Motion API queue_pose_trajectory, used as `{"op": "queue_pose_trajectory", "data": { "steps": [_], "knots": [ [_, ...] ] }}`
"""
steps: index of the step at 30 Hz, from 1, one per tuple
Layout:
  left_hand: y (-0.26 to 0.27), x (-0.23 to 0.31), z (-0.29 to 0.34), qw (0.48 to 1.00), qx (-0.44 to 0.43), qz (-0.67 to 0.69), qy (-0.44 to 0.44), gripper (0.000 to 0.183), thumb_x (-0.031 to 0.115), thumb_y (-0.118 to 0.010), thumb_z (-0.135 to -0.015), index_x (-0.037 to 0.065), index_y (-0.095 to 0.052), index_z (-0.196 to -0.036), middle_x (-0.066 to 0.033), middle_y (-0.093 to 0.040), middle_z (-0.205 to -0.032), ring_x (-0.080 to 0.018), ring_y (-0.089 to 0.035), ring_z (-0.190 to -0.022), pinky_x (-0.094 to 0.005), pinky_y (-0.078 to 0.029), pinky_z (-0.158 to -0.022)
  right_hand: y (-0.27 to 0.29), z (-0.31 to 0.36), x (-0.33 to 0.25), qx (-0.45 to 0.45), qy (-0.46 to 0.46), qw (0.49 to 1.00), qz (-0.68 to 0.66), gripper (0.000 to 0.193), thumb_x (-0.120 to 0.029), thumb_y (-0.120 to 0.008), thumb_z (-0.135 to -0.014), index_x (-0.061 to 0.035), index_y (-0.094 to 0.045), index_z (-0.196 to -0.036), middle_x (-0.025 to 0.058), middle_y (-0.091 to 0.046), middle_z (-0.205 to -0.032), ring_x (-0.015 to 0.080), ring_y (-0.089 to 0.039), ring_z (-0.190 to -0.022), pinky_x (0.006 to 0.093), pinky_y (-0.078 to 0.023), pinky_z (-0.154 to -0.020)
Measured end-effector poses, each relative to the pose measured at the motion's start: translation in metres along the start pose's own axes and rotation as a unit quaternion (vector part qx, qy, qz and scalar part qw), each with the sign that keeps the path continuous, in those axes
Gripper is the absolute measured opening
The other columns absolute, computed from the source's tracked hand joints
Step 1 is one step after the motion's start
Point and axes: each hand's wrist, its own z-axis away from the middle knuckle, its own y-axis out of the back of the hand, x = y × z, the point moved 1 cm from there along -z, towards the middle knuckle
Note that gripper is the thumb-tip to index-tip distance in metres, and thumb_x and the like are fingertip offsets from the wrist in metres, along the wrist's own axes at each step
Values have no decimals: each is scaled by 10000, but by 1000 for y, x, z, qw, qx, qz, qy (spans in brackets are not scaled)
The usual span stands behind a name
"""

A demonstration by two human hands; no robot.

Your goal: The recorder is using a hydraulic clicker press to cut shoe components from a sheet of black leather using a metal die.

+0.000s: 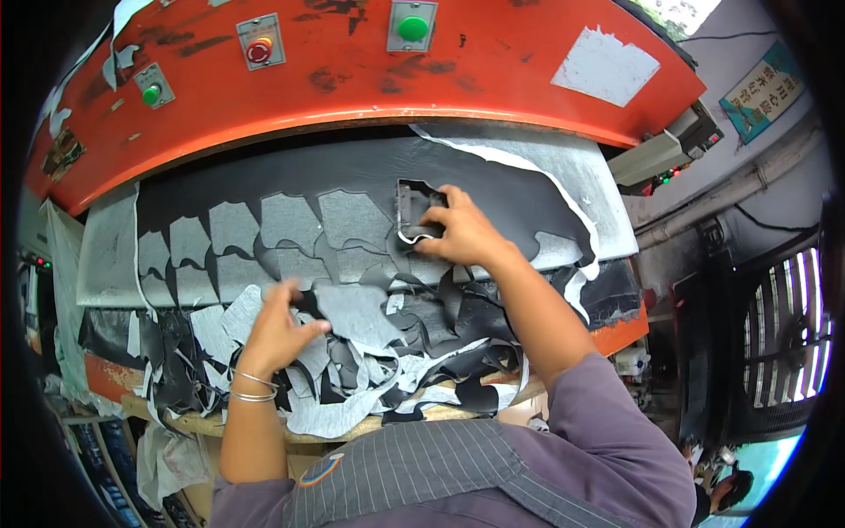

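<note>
My right hand (466,227) is closed on a metal cutting die (407,211), a thin-walled frame standing on a black sheet of leather-like material (339,172). My left hand (280,333) is slightly blurred, its thumb and fingers apart. Just right of its fingers is a cut piece (356,315), grey on the side that shows, with a shaped outline. The hand seems not to grip it; whether they touch I cannot tell. Left of the die, two rows of cut-out gaps in the sheet show the light grey board (616,216) beneath.
An orange press beam (370,92) spans the far side, with green buttons (412,29) and a red one (259,50). Black and grey scraps (343,414) heap along the near edge. A control box (664,150) juts in at the right. Another person (731,488) is at the lower right.
</note>
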Motion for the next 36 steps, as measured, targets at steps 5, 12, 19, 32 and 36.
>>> {"op": "queue_pose_trajectory", "data": {
  "steps": [5,12,19,32,36],
  "knots": [
    [-25,32,-29,987,87,12,-136,632,206,-748,-741,41,-475,-1287,-137,-557,-1199,-276,-526,-1070,-343,-445,-861,-14,8,19,39,10,999,-1,666,-400,-776,-694,-130,-577,-1269,221,-357,-1446,391,-382,-1299,445,-361,-1052],
    [-102,51,-53,971,57,-56,-226,478,187,-703,-757,39,-512,-1169,-151,-537,-1310,-321,-444,-1276,-439,-327,-1012,-36,53,47,122,25,992,1,758,-401,-728,-757,-103,-435,-1388,220,-479,-1374,311,-426,-1317,516,-229,-1085],
    [-99,50,-58,964,49,-56,-253,523,194,-697,-750,2,-493,-1191,-94,-574,-1267,-305,-416,-1311,-451,-297,-1015,-31,46,46,138,51,989,16,622,-348,-725,-753,-76,-546,-1282,214,-544,-1308,302,-473,-1280,489,-252,-1082],
    [46,-7,-66,939,259,173,-147,181,159,-693,-855,51,-646,-992,-64,-670,-1033,-163,-620,-950,-311,-486,-870,-1,68,21,226,-8,973,-40,927,-392,-804,-708,-86,-338,-1448,205,-485,-1348,356,-484,-1217,449,-356,-1024],
    [171,-59,-45,751,613,115,-216,248,231,-527,-992,18,-633,-925,-31,-636,-879,-106,-558,-823,-273,-458,-769,62,48,-75,360,130,912,-147,718,-217,-814,-734,-20,-443,-1317,127,-594,-1029,214,-590,-895,345,-505,-807]
  ]
}}
